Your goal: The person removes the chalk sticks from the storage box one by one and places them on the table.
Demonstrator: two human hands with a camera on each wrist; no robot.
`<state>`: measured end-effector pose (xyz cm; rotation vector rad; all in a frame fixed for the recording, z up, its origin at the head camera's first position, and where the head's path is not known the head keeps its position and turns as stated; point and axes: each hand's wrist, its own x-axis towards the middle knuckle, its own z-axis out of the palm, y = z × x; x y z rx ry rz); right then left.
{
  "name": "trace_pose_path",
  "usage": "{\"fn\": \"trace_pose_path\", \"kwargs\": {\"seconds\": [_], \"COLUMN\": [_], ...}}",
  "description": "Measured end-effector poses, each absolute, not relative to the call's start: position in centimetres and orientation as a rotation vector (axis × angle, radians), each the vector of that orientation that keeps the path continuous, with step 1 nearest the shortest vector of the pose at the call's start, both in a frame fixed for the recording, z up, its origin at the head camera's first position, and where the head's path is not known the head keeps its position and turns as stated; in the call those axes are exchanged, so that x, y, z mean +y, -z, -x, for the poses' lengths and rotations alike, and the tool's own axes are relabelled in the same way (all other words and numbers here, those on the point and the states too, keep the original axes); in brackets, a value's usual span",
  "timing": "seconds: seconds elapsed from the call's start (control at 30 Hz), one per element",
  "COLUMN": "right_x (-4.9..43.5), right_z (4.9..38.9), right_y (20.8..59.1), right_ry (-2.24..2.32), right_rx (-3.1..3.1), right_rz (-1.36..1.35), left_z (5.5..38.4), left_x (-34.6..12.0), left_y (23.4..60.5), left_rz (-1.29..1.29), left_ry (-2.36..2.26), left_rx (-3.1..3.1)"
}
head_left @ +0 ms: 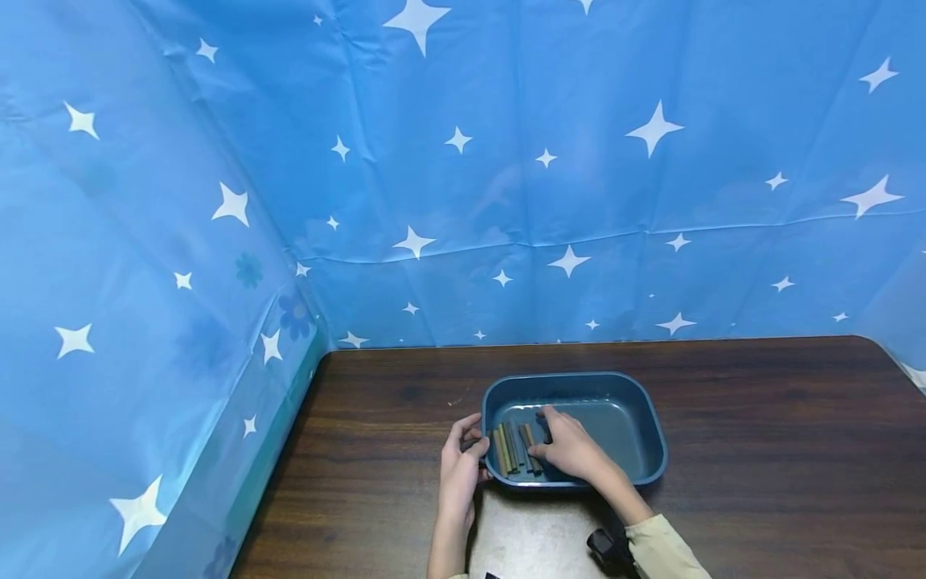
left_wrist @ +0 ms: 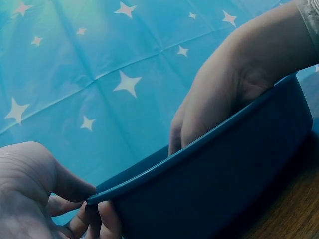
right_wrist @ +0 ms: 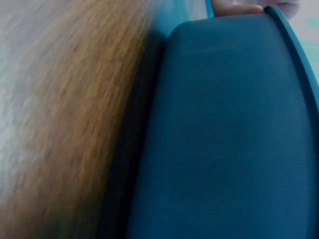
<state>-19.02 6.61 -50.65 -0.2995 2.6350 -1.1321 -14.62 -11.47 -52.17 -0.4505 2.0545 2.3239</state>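
Observation:
A dark blue rectangular basin with rounded corners stands on the table. My left hand grips its left end, thumb on the rim and fingers curled beneath, as the left wrist view shows. Inside, at the left, several short sticks in olive, grey and brown lie side by side in a row. My right hand reaches over the near wall into the basin. Its thumb and index finger bend around a dark stick at the row's right end. In the left wrist view the wall hides the right fingertips.
The brown wooden table extends on both sides of the basin. Behind it and at the left hangs a blue cloth with white stars. A black wrist device sits by the right sleeve.

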Motion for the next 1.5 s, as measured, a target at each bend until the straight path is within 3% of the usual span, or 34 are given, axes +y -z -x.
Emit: {"fn": "trace_pose_path", "kwargs": {"seconds": [0.6, 1.5], "right_x": [4.8, 7.3], "right_z": [19.5, 19.7], "right_y": [51.2, 50.6], "right_ry": [1.122, 1.423], "right_rx": [2.632, 2.457], "right_rz": [0.340, 0.318], "left_z": [14.6, 14.6], "left_x": [-11.2, -11.5], "left_y": [52.3, 52.4], "left_rz": [0.470, 0.422], "left_ry": [-2.297, -2.325], "left_rx": [2.086, 2.077]}}
